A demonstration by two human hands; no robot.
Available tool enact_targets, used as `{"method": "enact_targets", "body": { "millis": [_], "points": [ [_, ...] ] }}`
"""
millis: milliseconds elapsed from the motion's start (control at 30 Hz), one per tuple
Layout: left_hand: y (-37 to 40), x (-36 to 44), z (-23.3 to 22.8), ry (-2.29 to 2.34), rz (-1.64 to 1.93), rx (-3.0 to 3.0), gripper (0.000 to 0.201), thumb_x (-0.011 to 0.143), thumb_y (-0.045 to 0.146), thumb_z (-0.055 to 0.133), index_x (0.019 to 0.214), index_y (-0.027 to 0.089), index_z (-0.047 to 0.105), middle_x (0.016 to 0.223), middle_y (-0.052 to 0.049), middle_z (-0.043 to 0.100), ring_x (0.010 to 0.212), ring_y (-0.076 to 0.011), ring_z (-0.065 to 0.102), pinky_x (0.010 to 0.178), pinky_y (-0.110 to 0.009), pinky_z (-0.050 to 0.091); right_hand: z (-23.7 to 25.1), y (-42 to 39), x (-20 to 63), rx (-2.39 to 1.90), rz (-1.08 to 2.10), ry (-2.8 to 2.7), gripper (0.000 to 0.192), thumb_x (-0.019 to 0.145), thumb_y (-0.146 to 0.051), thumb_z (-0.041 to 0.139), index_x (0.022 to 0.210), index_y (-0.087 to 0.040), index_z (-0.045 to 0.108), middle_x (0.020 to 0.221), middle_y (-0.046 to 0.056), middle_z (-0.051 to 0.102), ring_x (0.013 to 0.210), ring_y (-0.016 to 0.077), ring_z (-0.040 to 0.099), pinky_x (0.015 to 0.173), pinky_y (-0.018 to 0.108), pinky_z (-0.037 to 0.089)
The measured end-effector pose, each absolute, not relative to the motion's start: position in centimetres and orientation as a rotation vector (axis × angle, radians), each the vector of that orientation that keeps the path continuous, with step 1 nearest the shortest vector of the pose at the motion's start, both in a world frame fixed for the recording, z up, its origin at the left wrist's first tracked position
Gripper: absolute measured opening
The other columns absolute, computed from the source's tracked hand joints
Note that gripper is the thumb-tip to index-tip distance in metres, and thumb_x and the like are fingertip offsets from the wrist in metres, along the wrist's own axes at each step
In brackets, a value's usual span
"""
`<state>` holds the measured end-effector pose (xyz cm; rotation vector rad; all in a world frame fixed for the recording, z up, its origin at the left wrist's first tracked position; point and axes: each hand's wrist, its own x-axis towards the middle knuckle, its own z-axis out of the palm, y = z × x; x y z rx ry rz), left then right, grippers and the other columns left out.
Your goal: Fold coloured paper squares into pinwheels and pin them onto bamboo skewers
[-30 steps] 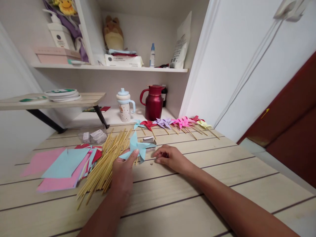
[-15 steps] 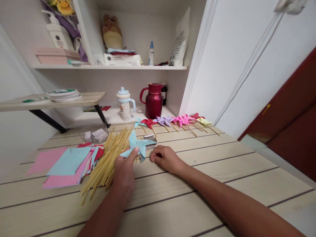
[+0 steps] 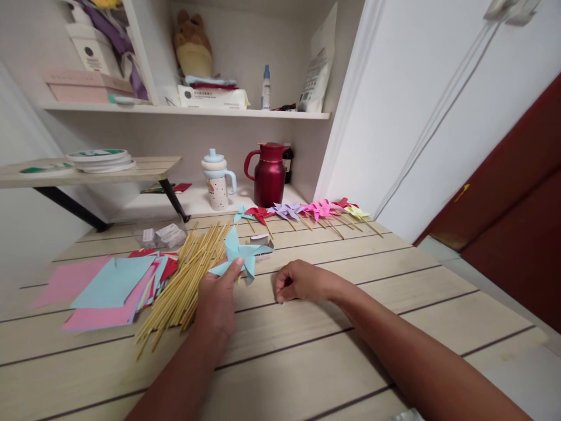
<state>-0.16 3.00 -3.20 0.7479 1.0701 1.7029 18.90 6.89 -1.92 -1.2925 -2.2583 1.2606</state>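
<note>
Between the thumb and fingers of my left hand (image 3: 219, 298) is a light blue paper pinwheel (image 3: 245, 252), its thumb pressed on the middle. My right hand (image 3: 298, 282) hovers low over or rests on the table, to the right of the pinwheel, with thumb and fingertips pinched together; whatever they hold, if anything, is too small to make out. Just behind the pinwheel lies a small open box (image 3: 262, 241), partly covered by it. Left of my left hand spreads a loose pile of thin wooden sticks (image 3: 184, 286).
Finished pinwheels (image 3: 287, 210) on sticks lie along the table's back edge. Coloured paper sheets (image 3: 111, 282) and small boxes in a clear bag (image 3: 169, 235) are at the left. Behind stand a speckled cup (image 3: 217, 184) and a red jug (image 3: 269, 175), beside a small raised shelf (image 3: 149, 169).
My right hand has drawn away from the pinwheel, rightward and slightly nearer, fingertips still pinched. My left hand keeps hold of the pinwheel. The view has shifted slightly.
</note>
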Motion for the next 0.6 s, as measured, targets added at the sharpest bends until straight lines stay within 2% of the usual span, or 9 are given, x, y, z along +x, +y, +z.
{"method": "enact_targets", "body": {
  "millis": [100, 300, 500, 600],
  "points": [
    [2.9, -0.1, -3.2, 1.06, 1.689, 0.757, 0.024, 0.062, 0.03, 0.082, 0.079, 0.015, 0.073, 0.077, -0.003, 0.071, 0.081, -0.0189, 0.064, 0.081, -0.031, 0.048, -2.3, 7.1, 18.7, -1.33, 1.233, -2.216, 0.011, 0.062, -0.027, 0.075, 0.067, -0.018, 0.072, 0.061, -0.003, 0.067, 0.058, 0.0116, 0.055, 0.054, 0.021, 0.038],
    [3.0, -0.4, -3.1, 1.048, 1.698, 0.768, 0.028, 0.059, 0.032, 0.084, 0.078, 0.014, 0.073, 0.074, -0.002, 0.069, 0.079, -0.0182, 0.063, 0.079, -0.031, 0.048, -3.3, 7.4, 18.5, -1.318, 1.229, -2.173, 0.018, 0.06, -0.027, 0.079, 0.072, -0.018, 0.069, 0.065, -0.003, 0.066, 0.06, 0.0114, 0.057, 0.052, 0.02, 0.037],
    [3.0, -0.3, -2.9, 1.032, 1.674, 0.755, 0.023, 0.061, 0.029, 0.083, 0.077, 0.016, 0.072, 0.074, 0.0, 0.067, 0.08, -0.0171, 0.062, 0.081, -0.031, 0.047, -3.8, 7.6, 18.8, -1.246, 1.233, -2.158, 0.008, 0.071, -0.024, 0.068, 0.075, -0.017, 0.07, 0.069, -0.002, 0.065, 0.059, 0.0099, 0.052, 0.054, 0.02, 0.037],
    [2.9, -0.2, -2.8, 1.028, 1.671, 0.745, 0.021, 0.061, 0.028, 0.082, 0.075, 0.017, 0.072, 0.073, 0.0, 0.066, 0.081, -0.0166, 0.061, 0.081, -0.03, 0.047, -3.4, 7.8, 19.5, -1.168, 1.319, -2.196, 0.013, 0.078, -0.022, 0.06, 0.083, -0.017, 0.071, 0.068, -0.002, 0.063, 0.056, 0.0087, 0.049, 0.052, 0.02, 0.037]
  ]
}}
